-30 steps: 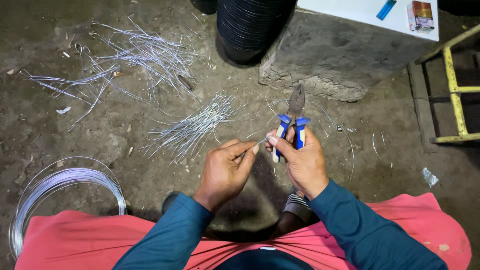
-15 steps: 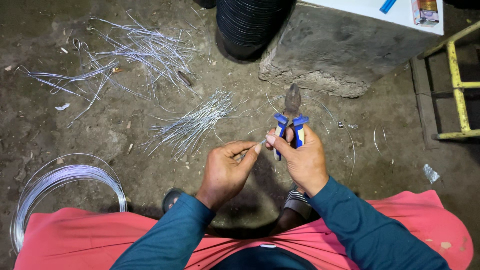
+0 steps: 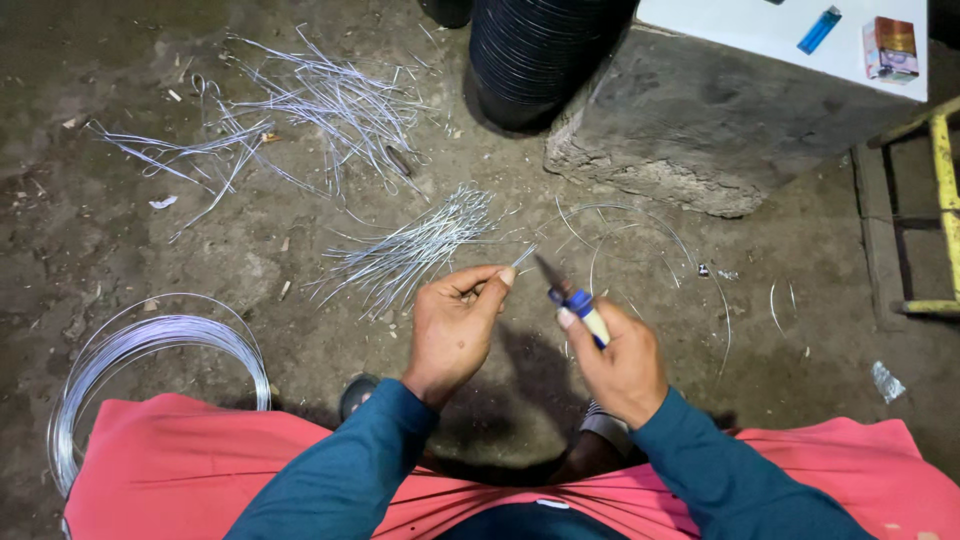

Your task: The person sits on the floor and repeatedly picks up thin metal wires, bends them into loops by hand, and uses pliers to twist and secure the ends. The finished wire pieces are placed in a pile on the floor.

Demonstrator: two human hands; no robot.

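left hand pinched a short wire piece between thumb and forefinger, its tip sticking out up-right of the fingertips | right hand closed round the pliers handles, nose pointing up-left, just beside the wire, contact unclear | cut wires on floor beyond | wire coil at left

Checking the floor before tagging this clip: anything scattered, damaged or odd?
Cut wire pieces lie strewn across the dirt floor, with a tighter bundle nearer the hands and stray curved offcuts by the concrete block. Nothing looks damaged. The left hand pinches a short wire; the right hand holds blue-handled pliers.
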